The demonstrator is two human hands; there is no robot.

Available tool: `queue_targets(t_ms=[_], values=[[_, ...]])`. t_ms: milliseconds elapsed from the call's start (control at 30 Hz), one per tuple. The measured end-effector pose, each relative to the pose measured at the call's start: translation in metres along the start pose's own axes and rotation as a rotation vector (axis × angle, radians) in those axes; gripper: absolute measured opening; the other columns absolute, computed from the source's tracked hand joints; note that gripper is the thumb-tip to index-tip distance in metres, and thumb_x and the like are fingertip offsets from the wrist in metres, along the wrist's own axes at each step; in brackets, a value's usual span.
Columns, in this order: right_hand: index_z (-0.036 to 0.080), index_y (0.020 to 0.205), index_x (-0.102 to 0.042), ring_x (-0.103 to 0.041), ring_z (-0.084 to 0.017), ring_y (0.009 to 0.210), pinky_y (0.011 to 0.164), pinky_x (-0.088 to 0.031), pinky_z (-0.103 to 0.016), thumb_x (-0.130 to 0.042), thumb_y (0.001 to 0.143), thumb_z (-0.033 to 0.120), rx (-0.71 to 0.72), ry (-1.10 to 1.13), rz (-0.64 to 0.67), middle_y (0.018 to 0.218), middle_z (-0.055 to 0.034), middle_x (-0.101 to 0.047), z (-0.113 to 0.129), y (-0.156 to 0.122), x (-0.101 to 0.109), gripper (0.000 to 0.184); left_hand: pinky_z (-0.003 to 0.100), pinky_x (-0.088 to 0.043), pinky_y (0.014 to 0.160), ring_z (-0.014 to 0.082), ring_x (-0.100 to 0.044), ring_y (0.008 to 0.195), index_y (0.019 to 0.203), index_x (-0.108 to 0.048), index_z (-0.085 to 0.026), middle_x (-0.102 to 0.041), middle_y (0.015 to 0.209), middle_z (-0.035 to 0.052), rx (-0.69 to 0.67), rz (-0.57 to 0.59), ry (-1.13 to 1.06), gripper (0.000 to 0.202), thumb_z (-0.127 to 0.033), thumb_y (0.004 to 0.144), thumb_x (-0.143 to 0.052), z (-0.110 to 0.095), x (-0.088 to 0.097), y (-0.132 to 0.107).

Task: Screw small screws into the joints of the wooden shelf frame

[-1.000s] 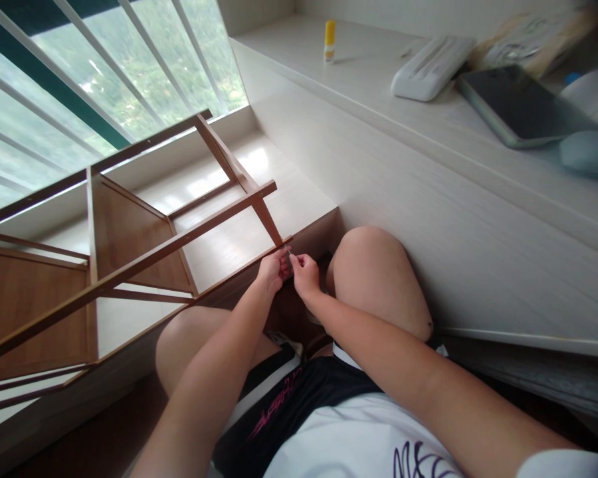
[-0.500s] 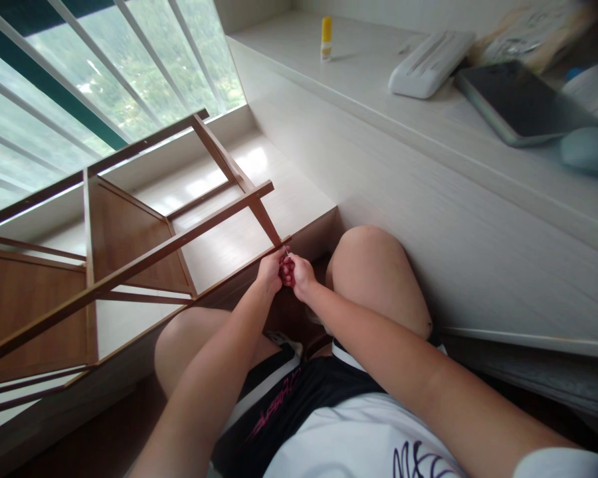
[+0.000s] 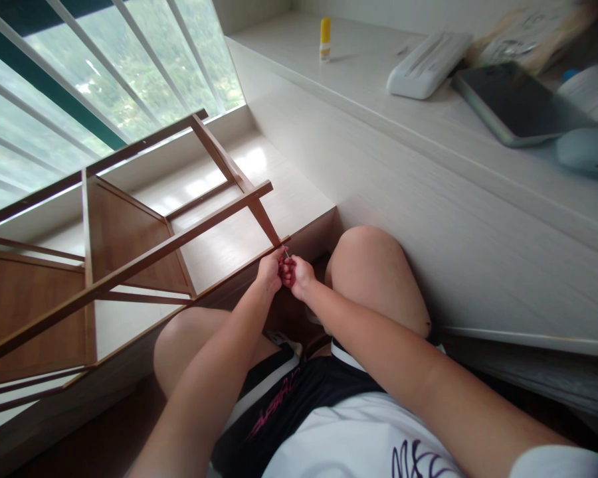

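Note:
A brown wooden rack frame (image 3: 179,239) lies slanted on the pale ledge, with its near corner just beyond my hands. My left hand (image 3: 270,271) is closed right at the end of the near rail; what its fingers hold is hidden. Beside it, touching or almost touching, my right hand (image 3: 301,275) is closed in a pinch. A thin metal rod (image 3: 286,253) shows between the right thumb and fingers, pointing up toward the rail end. Its kind is too small to tell.
My bent knees stand on both sides of my hands. A white counter (image 3: 379,126) rises at the right, bearing a yellow-capped tube (image 3: 325,40), a white case (image 3: 428,66), a dark-screened phone (image 3: 518,103) and a pale blue mouse (image 3: 588,149). A barred window (image 3: 144,60) lies behind the rack.
Both hands stay at the rack corner. The thin metal rod and the right fingers have shifted very slightly; the rack has not visibly moved.

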State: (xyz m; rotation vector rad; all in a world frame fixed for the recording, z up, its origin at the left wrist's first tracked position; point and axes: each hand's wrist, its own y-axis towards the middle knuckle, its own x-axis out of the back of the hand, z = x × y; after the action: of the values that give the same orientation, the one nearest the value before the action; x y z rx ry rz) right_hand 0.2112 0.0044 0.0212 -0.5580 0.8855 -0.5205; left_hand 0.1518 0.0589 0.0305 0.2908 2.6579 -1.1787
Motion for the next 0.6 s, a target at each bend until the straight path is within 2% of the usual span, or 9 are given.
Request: queue_targets(t_ms=[33,100,233,300,400,467,600], values=[[0.021,0.065,-0.045,-0.028,-0.008,0.035,0.036,-0.02,-0.021,-0.039,0.089,0.031,-0.056,0.041,0.018,0.046,0.006,-0.042,0.001,0.0,-0.001,0.027,0.021,-0.022,0.03,0.0075,-0.033,0.031,0.091,-0.064,-0.016,-0.044,0.048,-0.0065,0.013,-0.007,0.018,0.025,-0.035,0.075,-0.069,-0.001,0.0,-0.001],[0.021,0.065,-0.044,-0.028,-0.008,0.034,0.036,-0.02,-0.02,-0.039,0.089,0.032,-0.056,0.042,0.033,0.046,0.0063,-0.042,0.0,-0.002,-0.002,0.027,0.021,-0.021,0.03,0.0072,-0.032,0.03,0.092,-0.064,-0.016,-0.044,0.048,-0.0064,0.007,-0.019,0.027,0.026,-0.035,0.075,-0.069,-0.002,-0.001,-0.004],[0.021,0.069,-0.047,-0.031,-0.009,0.034,0.036,-0.021,-0.021,-0.041,0.091,0.041,0.175,-0.176,0.028,0.047,0.0061,-0.045,-0.006,-0.003,0.001,0.03,0.021,-0.018,0.03,0.0066,-0.03,0.029,0.089,-0.063,-0.015,-0.038,0.045,-0.0081,-0.045,0.0,-0.018,0.022,-0.031,0.075,-0.069,-0.001,-0.003,-0.003],[0.021,0.072,-0.049,-0.04,-0.01,0.039,0.04,-0.03,-0.022,-0.047,0.089,0.043,0.355,-0.351,-0.019,0.052,0.005,-0.051,-0.009,-0.001,0.005,0.028,0.02,-0.018,0.031,0.0064,-0.032,0.031,0.086,-0.063,-0.015,-0.038,0.045,-0.0076,-0.081,0.002,-0.049,0.017,-0.027,0.075,-0.069,0.0,-0.004,-0.001],[0.022,0.077,-0.052,-0.056,-0.013,0.058,0.056,-0.042,-0.024,-0.055,0.086,0.043,0.589,-0.614,-0.135,0.067,0.0019,-0.062,-0.011,0.004,0.011,0.023,0.019,-0.025,0.035,0.0054,-0.037,0.036,0.084,-0.064,-0.013,-0.042,0.048,-0.0066,-0.105,-0.03,-0.092,0.015,-0.023,0.074,-0.071,0.001,-0.004,0.002],[0.022,0.081,-0.052,-0.059,-0.015,0.066,0.063,-0.044,-0.025,-0.054,0.087,0.041,0.65,-0.739,-0.195,0.072,0.0012,-0.063,-0.011,0.006,0.015,0.02,0.019,-0.028,0.037,0.0051,-0.038,0.038,0.084,-0.065,-0.013,-0.043,0.05,-0.0065,-0.1,-0.034,-0.102,0.016,-0.024,0.073,-0.072,0.002,-0.004,0.004],[0.023,0.086,-0.052,-0.06,-0.017,0.067,0.065,-0.043,-0.027,-0.048,0.091,0.039,0.667,-0.827,-0.246,0.075,0.0004,-0.063,-0.008,0.005,0.016,0.016,0.019,-0.03,0.039,0.0054,-0.038,0.039,0.084,-0.065,-0.014,-0.041,0.05,-0.0067,-0.099,-0.006,-0.119,0.016,-0.024,0.075,-0.072,0.003,-0.003,0.007]])
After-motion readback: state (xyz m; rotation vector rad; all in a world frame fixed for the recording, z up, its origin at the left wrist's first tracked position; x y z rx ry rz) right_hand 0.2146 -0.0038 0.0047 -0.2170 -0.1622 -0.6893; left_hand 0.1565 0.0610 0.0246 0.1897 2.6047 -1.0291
